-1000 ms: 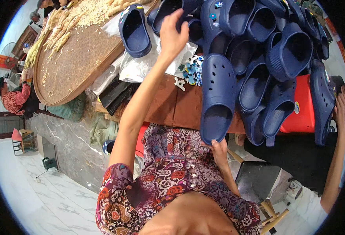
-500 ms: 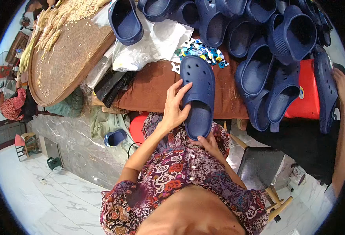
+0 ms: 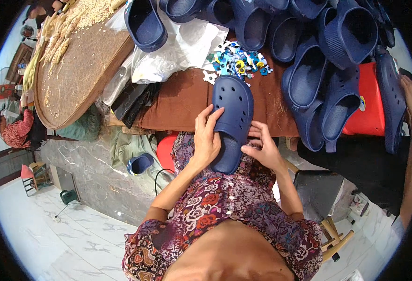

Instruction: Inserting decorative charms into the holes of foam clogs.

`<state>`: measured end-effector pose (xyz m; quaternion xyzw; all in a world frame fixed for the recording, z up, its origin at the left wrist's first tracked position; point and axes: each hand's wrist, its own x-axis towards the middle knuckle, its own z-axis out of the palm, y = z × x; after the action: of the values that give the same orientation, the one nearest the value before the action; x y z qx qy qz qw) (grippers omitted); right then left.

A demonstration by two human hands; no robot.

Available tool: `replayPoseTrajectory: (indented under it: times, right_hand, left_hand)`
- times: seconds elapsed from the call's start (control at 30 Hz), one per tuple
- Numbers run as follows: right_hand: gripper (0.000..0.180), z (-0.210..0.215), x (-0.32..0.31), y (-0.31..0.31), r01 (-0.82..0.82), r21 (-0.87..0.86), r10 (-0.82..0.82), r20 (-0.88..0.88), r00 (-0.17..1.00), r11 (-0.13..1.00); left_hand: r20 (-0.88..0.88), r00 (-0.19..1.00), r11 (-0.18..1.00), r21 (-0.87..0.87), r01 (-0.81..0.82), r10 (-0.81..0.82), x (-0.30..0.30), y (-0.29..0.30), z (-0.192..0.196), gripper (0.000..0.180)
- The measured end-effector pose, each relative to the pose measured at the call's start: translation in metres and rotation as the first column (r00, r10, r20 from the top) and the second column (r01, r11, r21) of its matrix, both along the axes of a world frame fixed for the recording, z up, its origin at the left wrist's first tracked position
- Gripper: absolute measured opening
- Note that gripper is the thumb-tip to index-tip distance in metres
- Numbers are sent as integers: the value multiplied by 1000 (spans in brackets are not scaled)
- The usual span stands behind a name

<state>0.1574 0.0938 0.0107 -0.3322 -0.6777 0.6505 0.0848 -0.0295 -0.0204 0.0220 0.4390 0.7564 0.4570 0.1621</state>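
Observation:
A navy clog (image 3: 234, 100) with round holes across its upper is held up over my lap, toe pointing away. My left hand (image 3: 207, 138) is closed on its left side, the fingers lying over the upper and the strap edge. Along the right side of the clog sits my right hand (image 3: 263, 147), with thumb and fingers apart; the fingertips are close to or lightly touching the rim. Just beyond the toe lies a pile of small blue, white and yellow shoe charms (image 3: 241, 61) on the brown cloth (image 3: 168, 110).
Many navy clogs (image 3: 304, 79) are heaped at the right and back. Beside them stands a red container (image 3: 367, 103). Another person's hand (image 3: 408, 91) is at the far right. A woven tray (image 3: 82, 75) with corn and kernels and white plastic bags (image 3: 178, 56) lie to the left.
My right hand has moved from the clog's heel up to its right side, and its fingers have spread. The clog has come slightly nearer to me and tilted, still in my left hand.

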Motion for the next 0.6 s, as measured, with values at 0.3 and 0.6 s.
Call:
replayPoseTrajectory:
  times: [0.3,0.6]
  right_hand:
    - [105,5,-13,17,-24,193,15,47,999,981]
    - [35,-8,-21,42,179,105,-168,-106,980,978]
  left_hand:
    - [53,965,963,-67,261,-257,-30,4,19,56]
    - [112,992,998,-19,-64,65,-88,43,-36,34]
